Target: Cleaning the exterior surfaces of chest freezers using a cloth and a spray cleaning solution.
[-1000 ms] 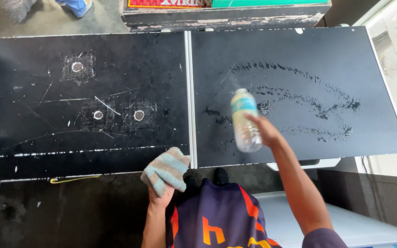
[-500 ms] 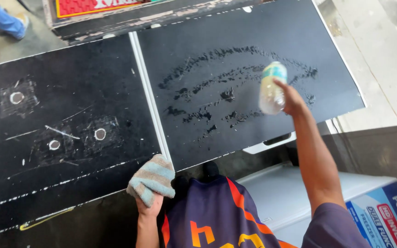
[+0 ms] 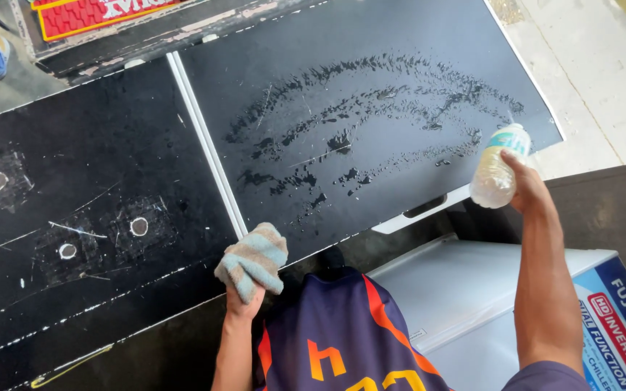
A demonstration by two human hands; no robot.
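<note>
A: Status of bottle?

B: Clear plastic bottle (image 3: 498, 170) w/ pale label, gripped round its body by right hand (image 3: 527, 192), held tilted at the right end of the black panel (image 3: 371, 80), just above its lower right corner. Arcs of wet streaks (image 3: 371, 119) cover that panel.

A: Left hand?

B: Left hand (image 3: 244, 297) closed on a bunched cloth (image 3: 253, 259), grey w/ pale blue stripes, at the near edge of the panel, next to the white seam strip (image 3: 204, 145).

A: Technique for the wipe?

B: Judgement: liquid is spread enough. Open the cloth flat, start at the far arc, pull toward the near edge in overlapping passes, firm even pressure. Keep bottle upright, clear of the path.

A: Surroundings?

B: Second black panel (image 3: 74, 181) to the left, dry, w/ three round marks (image 3: 139, 226). White box (image 3: 487, 304) below right.
</note>
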